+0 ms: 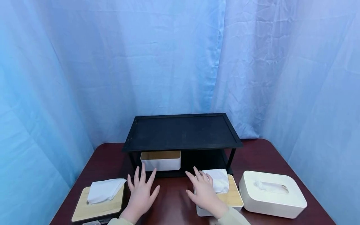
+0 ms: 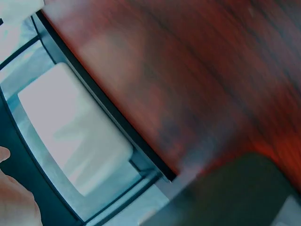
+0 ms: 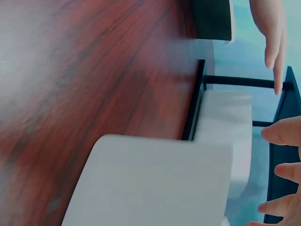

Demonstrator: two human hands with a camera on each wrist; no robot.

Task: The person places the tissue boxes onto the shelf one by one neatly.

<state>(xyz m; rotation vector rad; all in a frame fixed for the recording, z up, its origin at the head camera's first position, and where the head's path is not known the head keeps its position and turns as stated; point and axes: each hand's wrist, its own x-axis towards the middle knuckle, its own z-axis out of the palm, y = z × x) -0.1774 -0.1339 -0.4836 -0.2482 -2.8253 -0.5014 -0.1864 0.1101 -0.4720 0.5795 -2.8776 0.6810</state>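
My left hand [image 1: 140, 193] hangs with fingers spread and nothing in it, in front of a low black shelf [image 1: 182, 132]. A white box with a wooden lid [image 1: 161, 164] stands on the shelf's lower level, just past those fingertips. My right hand [image 1: 203, 192], fingers apart, is over the left side of a white tissue box [image 1: 235, 203] with a wooden lid, partly hiding it. A white tissue [image 1: 222, 181] sticks up from that lid. In the right wrist view, the left hand [image 3: 270, 42] shows at top, and the right fingers [image 3: 284, 132] show along the right edge.
A dark tissue box with a wooden lid [image 1: 105, 207] and a raised tissue lies left of my left hand. At the right, a cream tissue box [image 1: 272, 200] stands beside the white one. Blue curtains [image 1: 168, 56] surround the dark red table [image 1: 108, 159].
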